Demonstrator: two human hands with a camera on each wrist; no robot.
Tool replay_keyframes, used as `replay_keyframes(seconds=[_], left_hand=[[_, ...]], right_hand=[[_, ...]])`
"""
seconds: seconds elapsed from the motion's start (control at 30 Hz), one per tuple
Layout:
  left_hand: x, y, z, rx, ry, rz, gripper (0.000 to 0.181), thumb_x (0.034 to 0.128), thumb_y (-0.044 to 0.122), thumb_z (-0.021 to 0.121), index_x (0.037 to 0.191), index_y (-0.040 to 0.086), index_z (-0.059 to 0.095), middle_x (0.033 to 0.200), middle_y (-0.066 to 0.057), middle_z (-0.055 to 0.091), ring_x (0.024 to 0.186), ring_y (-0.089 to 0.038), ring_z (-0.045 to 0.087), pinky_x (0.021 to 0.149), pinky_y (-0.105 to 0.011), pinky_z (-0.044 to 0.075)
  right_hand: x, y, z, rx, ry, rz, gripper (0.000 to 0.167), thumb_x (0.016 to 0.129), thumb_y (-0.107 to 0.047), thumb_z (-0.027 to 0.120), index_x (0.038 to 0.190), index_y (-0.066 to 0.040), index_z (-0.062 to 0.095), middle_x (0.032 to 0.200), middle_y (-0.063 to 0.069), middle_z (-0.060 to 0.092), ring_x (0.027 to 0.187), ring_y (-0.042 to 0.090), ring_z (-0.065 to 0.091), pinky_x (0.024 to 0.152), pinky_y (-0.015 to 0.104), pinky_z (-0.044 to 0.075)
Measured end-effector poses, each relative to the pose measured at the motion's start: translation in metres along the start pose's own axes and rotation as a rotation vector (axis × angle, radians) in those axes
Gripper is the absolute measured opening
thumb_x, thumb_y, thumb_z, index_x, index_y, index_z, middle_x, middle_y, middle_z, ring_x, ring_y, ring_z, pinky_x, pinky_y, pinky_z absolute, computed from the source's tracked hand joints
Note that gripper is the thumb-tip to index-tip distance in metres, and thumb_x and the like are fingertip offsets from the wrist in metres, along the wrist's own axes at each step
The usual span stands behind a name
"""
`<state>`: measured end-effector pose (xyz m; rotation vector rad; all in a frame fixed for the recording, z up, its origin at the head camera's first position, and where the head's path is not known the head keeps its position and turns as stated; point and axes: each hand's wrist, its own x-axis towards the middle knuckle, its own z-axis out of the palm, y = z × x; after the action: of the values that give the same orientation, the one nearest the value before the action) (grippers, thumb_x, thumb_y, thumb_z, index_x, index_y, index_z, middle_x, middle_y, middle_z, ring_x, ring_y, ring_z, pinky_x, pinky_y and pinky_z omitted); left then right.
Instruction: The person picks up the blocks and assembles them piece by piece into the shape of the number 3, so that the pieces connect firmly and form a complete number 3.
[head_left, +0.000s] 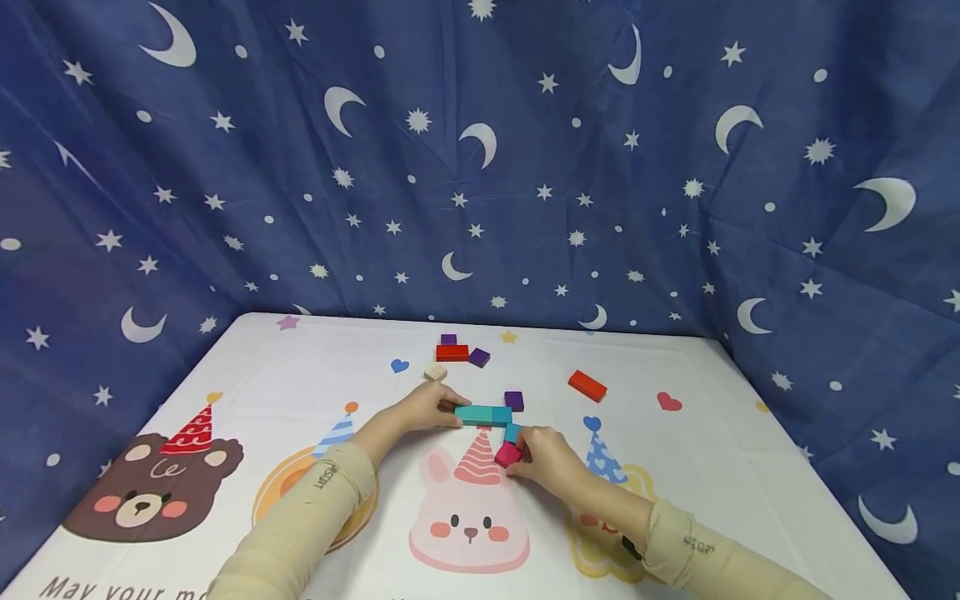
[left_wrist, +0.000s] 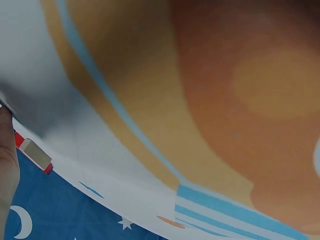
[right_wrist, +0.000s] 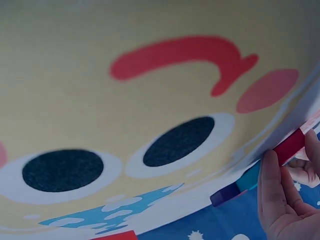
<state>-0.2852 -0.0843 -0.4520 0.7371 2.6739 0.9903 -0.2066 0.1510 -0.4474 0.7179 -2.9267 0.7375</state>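
Observation:
On the white cloth, my left hand (head_left: 422, 407) has thumb and finger at the left end of a long teal block (head_left: 474, 415), pinching it. A blue square block (head_left: 502, 416) sits against that block's right end. Just below and to the right lies another blue block (head_left: 513, 432), partly covered by my right hand (head_left: 551, 460). That hand pinches a crimson block (head_left: 507, 454) beside it; the right wrist view shows the crimson block (right_wrist: 290, 147) between thumb and fingers. A purple block (head_left: 513, 401) lies just behind the blue ones. Only an edge of the left hand (left_wrist: 7, 165) appears in the left wrist view.
Farther back lie a long red block (head_left: 452, 353), two purple blocks (head_left: 479, 357) and a beige block (head_left: 435, 372). Another red block (head_left: 587, 386) lies to the right. A blue star-and-moon curtain (head_left: 480, 167) hangs behind the printed tablecloth (head_left: 300, 367).

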Motion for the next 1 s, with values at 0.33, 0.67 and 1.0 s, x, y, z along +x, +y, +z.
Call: replay_keyframes(seconds=[0.33, 0.67, 1.0], left_hand=[[-0.0026, -0.0022, 0.0033, -0.020, -0.007, -0.002, 0.034, 0.0803, 0.010, 0.073, 0.114, 0.004, 0.068, 0.110, -0.013, 0.069, 0.092, -0.016, 0.063, 0.089, -0.033, 0.053], [-0.0014, 0.0012, 0.0005, -0.011, 0.000, 0.008, 0.035, 0.0805, 0.010, 0.073, 0.114, 0.002, 0.068, 0.111, -0.014, 0.069, 0.095, -0.019, 0.066, 0.090, -0.033, 0.052], [-0.0008, 0.0000, -0.0008, -0.001, -0.002, 0.029, 0.035, 0.0802, 0.010, 0.073, 0.113, 0.001, 0.068, 0.111, -0.016, 0.068, 0.096, -0.021, 0.066, 0.088, -0.032, 0.053]], right_hand=[[-0.0027, -0.0023, 0.0011, 0.007, -0.025, 0.030, 0.027, 0.070, -0.018, 0.083, 0.080, -0.003, 0.063, 0.063, -0.002, 0.051, 0.060, 0.009, 0.042, 0.052, 0.015, 0.037], [-0.0006, -0.0019, 0.0019, -0.029, -0.018, 0.018, 0.028, 0.070, -0.018, 0.083, 0.082, -0.003, 0.063, 0.066, -0.001, 0.055, 0.061, 0.009, 0.044, 0.054, 0.015, 0.039], [-0.0005, 0.0010, 0.0026, -0.007, -0.009, 0.004, 0.028, 0.070, -0.019, 0.082, 0.081, -0.003, 0.062, 0.064, 0.000, 0.052, 0.060, 0.009, 0.042, 0.053, 0.016, 0.036]])
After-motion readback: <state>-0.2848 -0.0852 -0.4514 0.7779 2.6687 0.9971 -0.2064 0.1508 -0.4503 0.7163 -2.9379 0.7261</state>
